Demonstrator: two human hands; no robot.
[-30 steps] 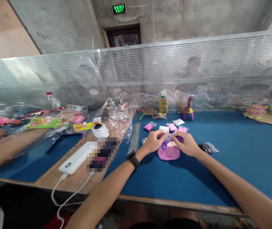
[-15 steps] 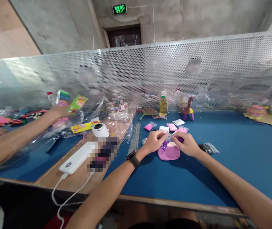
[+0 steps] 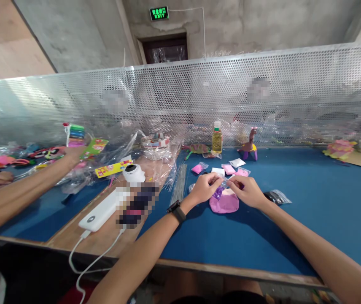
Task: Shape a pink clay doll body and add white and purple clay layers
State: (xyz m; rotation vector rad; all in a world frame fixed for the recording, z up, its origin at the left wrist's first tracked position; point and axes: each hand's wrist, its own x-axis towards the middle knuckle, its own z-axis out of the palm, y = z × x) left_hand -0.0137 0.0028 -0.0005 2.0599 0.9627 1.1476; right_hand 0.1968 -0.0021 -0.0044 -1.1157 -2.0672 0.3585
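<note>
Over the blue table top (image 3: 310,202), my left hand (image 3: 203,187) and my right hand (image 3: 246,191) meet, both pinching a small clear plastic bag (image 3: 225,181) with a bit of purple clay in it. Right under them lies a pink clay lump (image 3: 224,203) with a purple piece on its left side. My left wrist wears a black watch (image 3: 177,210). Small bags of pink and white clay (image 3: 227,169) lie just beyond my hands.
A co-worker's arm (image 3: 19,192) reaches in from the left, its hand holding a pack of coloured clay (image 3: 76,135). A white power bank (image 3: 100,210), a white round device (image 3: 133,173), wires (image 3: 179,185), an oil bottle (image 3: 216,137), a clay figure (image 3: 249,145) and a perforated screen (image 3: 262,93) surround the work area.
My hands have stayed over the pink lump, with small finger shifts on the bag. The co-worker's arm lifted a colourful pack off the left clutter and holds it up.
</note>
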